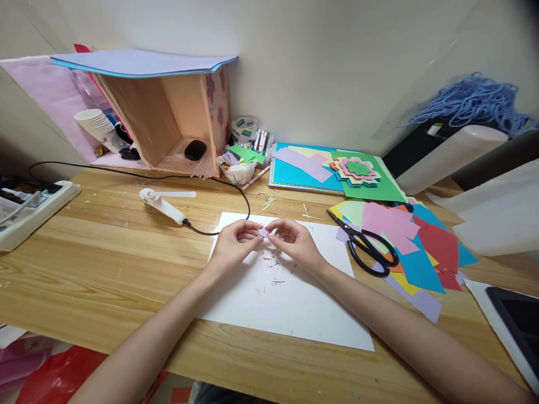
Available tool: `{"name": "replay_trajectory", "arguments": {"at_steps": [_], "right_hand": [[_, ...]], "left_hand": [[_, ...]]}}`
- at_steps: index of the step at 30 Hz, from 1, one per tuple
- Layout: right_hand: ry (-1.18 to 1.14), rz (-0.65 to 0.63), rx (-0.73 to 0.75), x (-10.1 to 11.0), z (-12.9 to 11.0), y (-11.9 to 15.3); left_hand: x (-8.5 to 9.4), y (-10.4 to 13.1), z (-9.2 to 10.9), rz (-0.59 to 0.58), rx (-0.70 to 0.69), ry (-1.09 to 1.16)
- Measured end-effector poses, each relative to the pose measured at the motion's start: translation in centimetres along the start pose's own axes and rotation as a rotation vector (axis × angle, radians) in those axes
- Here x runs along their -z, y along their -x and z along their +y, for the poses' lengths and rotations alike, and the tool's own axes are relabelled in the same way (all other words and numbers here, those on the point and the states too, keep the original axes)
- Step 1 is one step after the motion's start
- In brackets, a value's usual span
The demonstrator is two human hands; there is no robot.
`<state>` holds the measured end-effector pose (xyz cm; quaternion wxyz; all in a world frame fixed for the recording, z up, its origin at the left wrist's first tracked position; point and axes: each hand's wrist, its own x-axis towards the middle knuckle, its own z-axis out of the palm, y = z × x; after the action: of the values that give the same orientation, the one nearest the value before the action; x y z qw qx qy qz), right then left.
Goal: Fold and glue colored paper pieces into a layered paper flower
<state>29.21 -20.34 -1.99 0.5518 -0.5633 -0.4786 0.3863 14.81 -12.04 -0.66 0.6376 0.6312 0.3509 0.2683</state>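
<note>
Between my two hands is a small piece of light purple paper [263, 232]. My left hand [236, 240] pinches its left side between thumb and fingertips. On the other side, the thumb and fingertips of my right hand [295, 242] close on its right edge. Both hands are just above a white sheet [311, 314] that carries red, black and orange marks. To the right, black-handled scissors [370, 249] lie partly on coloured paper scraps [425, 241]. A white glue gun [166, 209] with a black cord rests on the table at the left.
A layered paper flower [356, 170] sits on green and blue sheets at the back. Behind the glue gun stands an open box [168, 106]. A cup of scraps [240, 173], markers [261, 141] and tape rolls [244, 129] are beside it. A dark-screened device [516, 314] lies at right.
</note>
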Motion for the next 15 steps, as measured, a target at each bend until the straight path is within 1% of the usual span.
{"name": "replay_trajectory", "arguments": {"at_steps": [5, 10, 15], "right_hand": [[0.000, 0.002, 0.005, 0.01, 0.07, -0.04], [-0.002, 0.000, 0.002, 0.00, 0.22, -0.14], [0.062, 0.038, -0.002, -0.13, 0.26, -0.10]], "left_hand": [[-0.06, 0.21, 0.06, -0.011, -0.008, -0.032], [-0.15, 0.48, -0.01, -0.009, -0.064, -0.087], [-0.26, 0.67, 0.11, 0.009, -0.115, -0.169]]}}
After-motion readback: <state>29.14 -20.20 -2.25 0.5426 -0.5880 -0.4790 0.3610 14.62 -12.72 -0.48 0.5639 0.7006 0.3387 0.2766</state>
